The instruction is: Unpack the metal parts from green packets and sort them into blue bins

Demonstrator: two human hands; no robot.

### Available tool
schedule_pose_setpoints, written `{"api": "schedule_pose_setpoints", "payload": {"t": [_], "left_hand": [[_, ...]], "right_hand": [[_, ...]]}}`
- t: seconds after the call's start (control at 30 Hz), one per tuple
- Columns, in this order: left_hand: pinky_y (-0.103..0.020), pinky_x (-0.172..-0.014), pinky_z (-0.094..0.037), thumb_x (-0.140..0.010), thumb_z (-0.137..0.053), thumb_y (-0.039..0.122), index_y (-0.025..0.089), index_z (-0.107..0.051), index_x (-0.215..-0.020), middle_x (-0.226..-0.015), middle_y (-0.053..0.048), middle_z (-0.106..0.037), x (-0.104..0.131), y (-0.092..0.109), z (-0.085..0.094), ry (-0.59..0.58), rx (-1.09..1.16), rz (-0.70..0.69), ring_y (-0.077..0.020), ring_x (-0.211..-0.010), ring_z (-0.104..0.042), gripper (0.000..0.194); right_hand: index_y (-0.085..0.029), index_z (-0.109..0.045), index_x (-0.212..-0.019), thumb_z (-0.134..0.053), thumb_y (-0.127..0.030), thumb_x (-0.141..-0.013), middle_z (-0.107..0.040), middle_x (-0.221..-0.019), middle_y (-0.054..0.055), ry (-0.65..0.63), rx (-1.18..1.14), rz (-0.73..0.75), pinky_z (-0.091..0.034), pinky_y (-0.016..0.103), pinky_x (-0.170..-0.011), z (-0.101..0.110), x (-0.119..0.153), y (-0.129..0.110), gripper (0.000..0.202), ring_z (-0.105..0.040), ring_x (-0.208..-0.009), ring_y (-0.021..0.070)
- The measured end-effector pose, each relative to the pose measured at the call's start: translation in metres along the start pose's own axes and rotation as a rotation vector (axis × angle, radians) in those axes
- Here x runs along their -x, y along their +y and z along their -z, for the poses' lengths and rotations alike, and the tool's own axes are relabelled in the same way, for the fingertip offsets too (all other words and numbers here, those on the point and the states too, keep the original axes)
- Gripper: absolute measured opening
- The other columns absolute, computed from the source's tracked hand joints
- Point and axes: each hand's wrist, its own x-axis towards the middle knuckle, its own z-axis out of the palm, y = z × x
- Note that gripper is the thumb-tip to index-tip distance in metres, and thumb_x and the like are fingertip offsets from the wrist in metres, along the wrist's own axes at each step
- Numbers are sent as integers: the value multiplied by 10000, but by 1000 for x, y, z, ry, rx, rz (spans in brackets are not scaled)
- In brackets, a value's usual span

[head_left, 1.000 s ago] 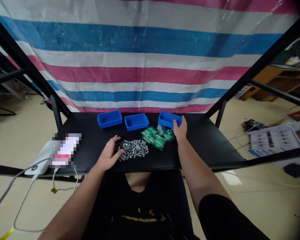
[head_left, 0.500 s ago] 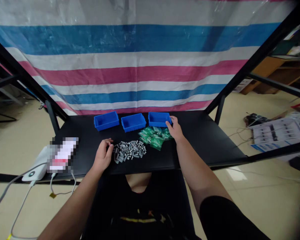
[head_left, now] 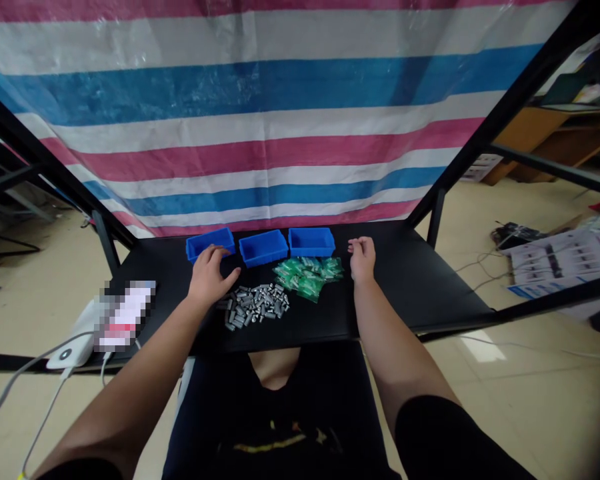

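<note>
My left hand (head_left: pixel 211 275) is open at the front edge of the left blue bin (head_left: pixel 224 238), fingers apart and thumb stretched toward the metal pieces. My right hand (head_left: pixel 363 259) is off to the right of the right blue bin (head_left: pixel 311 250), its fingers curled; whether they hold anything is too small to tell. Between these bins stands the middle blue bin (head_left: pixel 264 255). Green plastic packets (head_left: pixel 309 275) lie before the right bin. A loose pile of small silvery cylinders (head_left: pixel 257 304) is spread nearer the table's front edge.
A blurred-out phone (head_left: pixel 127 313) and a white power bank (head_left: pixel 73 350) with cables lie at the left of the black table (head_left: pixel 405 287). A striped sheet (head_left: pixel 265 153) hangs behind, between black frame posts.
My left hand has moved forward from beside the metal pieces to the left bin, its fingers spreading. My right hand has let go of the right bin and moved right. The view has shifted slightly.
</note>
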Motion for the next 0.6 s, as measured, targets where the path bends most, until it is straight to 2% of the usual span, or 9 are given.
{"api": "schedule_pose_setpoints", "payload": {"t": [0.17,0.27,0.37,0.6], "left_hand": [[-599,-1198,-292,-755,-728,684,224,-488,-1446,-1609,-203,-391,-34,0,-22,-173,-106,130,-429,-1518,-309,864],[-623,-1199,-266,-728,-701,767,199,-436,-1499,-1642,-225,-340,-42,0,-32,-265,-125,184,-436,-1509,-327,993],[-608,-1220,-228,-769,-658,762,191,-429,-1510,-1602,-214,-418,-42,-2,-37,-288,-132,176,-398,-1464,-412,963],[-605,-1215,-227,-856,-625,641,198,-531,-1410,-1389,-177,-620,-30,-9,-35,-199,-133,159,-350,-1309,-567,715]], "right_hand": [[-220,-565,-846,-586,-602,-868,-612,-768,1,40,77,18,-532,314,-713,3,-1,-3,383,-592,-700,168],[-207,-613,-823,-594,-630,-861,-622,-761,18,18,112,42,-529,316,-699,1,1,-5,425,-600,-711,183],[-201,-649,-823,-609,-631,-852,-647,-771,32,-11,114,42,-535,327,-697,1,1,-3,433,-619,-723,199],[-187,-703,-862,-656,-584,-838,-692,-819,44,-42,98,24,-554,349,-734,2,0,6,401,-646,-743,207]]}}
